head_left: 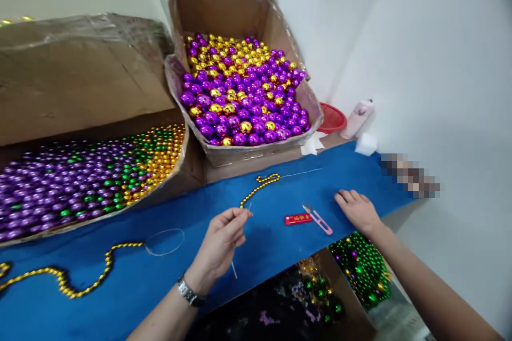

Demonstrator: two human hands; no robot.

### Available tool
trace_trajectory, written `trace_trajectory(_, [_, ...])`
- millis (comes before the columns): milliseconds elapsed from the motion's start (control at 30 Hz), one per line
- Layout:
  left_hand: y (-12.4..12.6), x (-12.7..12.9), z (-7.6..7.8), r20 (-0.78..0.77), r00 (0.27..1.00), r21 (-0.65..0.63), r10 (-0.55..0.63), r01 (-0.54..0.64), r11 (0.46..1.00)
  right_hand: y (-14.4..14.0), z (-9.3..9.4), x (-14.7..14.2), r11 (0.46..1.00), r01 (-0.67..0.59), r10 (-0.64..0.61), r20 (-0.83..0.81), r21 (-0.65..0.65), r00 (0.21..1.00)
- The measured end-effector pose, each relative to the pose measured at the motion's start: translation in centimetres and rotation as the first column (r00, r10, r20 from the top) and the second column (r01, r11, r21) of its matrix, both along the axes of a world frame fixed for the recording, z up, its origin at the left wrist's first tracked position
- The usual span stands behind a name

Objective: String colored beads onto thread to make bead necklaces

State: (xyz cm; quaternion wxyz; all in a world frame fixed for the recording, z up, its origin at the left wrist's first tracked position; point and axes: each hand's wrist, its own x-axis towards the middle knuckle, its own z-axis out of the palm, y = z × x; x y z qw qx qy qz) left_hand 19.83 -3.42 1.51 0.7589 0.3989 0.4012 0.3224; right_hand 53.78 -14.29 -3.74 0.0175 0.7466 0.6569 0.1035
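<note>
My left hand (222, 242), with a watch on the wrist, is closed in a pinch at the end of a short string of gold beads (260, 187). A thin pale thread end (234, 270) shows below the palm. From the far end of these beads, loose thread runs over the blue cloth (264, 248). My right hand (358, 210) rests palm down on the cloth with its fingers apart, holding nothing. Between the hands lie pink thread snips (320, 221) and a small red packet (298, 219). At the left, a longer string of gold beads (106, 264) ends in a thread loop.
Behind the cloth stand a cardboard box (224, 157) of purple and gold balls and another box (80, 77) of purple, green and gold beads. A red basket (333, 118), pink bottle (358, 117) and white block (366, 144) stand back right. Green beads (362, 272) lie below the front edge.
</note>
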Motion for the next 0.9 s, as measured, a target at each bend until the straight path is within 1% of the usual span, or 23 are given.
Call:
trace_trajectory(33, [-0.2, -0.1, 0.0, -0.003, 1.000, 0.002, 0.012, -0.012, 1.000, 0.3, 0.5, -1.2, 0.999, 0.003, -0.002, -0.031, 0.036, 1.000])
trace_trajectory(100, [-0.5, -0.1, 0.1, -0.026, 0.999, 0.025, 0.036, -0.035, 0.999, 0.8, 1.7, -4.6, 0.995, 0.000, 0.011, -0.108, 0.101, 0.994])
trace_trajectory(200, [-1.1, -0.1, 0.1, -0.073, 0.995, 0.081, 0.072, -0.066, 0.995, 1.1, 4.1, -11.0, 0.984, -0.079, 0.117, -0.245, 0.158, 0.962])
trace_trajectory(233, [-1.2, 0.0, 0.2, -0.083, 0.993, 0.094, 0.080, -0.072, 0.993, 1.1, 4.8, -13.0, 0.978, -0.116, 0.167, -0.311, 0.175, 0.935])
trace_trajectory(267, [-1.4, 0.0, 0.2, -0.088, 0.992, 0.102, 0.087, -0.077, 0.992, 1.1, 5.5, -14.8, 0.961, -0.127, 0.235, -0.488, 0.244, 0.840])
trace_trajectory(300, [-1.5, 0.0, 0.2, -0.090, 0.992, 0.108, 0.092, -0.082, 0.991, 1.0, 6.1, -16.2, 0.950, -0.124, 0.280, -0.608, 0.287, 0.743])
trace_trajectory(367, [-1.8, 0.0, 0.3, -0.088, 0.991, 0.115, 0.104, -0.094, 0.989, 1.1, 6.6, -18.1, 0.934, -0.101, 0.333, -0.738, 0.342, 0.587])
trace_trajectory(400, [-1.8, 0.0, 0.3, -0.086, 0.990, 0.117, 0.110, -0.100, 0.988, 1.1, 6.6, -18.7, 0.932, -0.093, 0.341, -0.763, 0.350, 0.549])
trace_trajectory(433, [-1.9, 0.0, 0.3, -0.085, 0.990, 0.118, 0.114, -0.104, 0.988, 1.2, 6.5, -19.0, 0.931, -0.087, 0.344, -0.774, 0.354, 0.531])
trace_trajectory(567, [-2.1, -0.2, 0.2, -0.077, 0.990, 0.117, 0.116, -0.106, 0.987, 1.6, 5.9, -19.3, 0.927, -0.068, 0.348, -0.776, 0.370, 0.526])
trace_trajectory(767, [-2.1, -0.4, -0.2, -0.084, 0.992, 0.173, 0.093, -0.078, 0.982, 1.6, 5.6, -19.6, 0.925, -0.071, 0.344, -0.743, 0.374, 0.574])
trace_trajectory(900, [-2.1, -0.5, -0.4, -0.100, 0.991, 0.177, 0.089, -0.071, 0.982, 1.5, 5.5, -19.7, 0.926, -0.056, 0.328, -0.724, 0.373, 0.607])
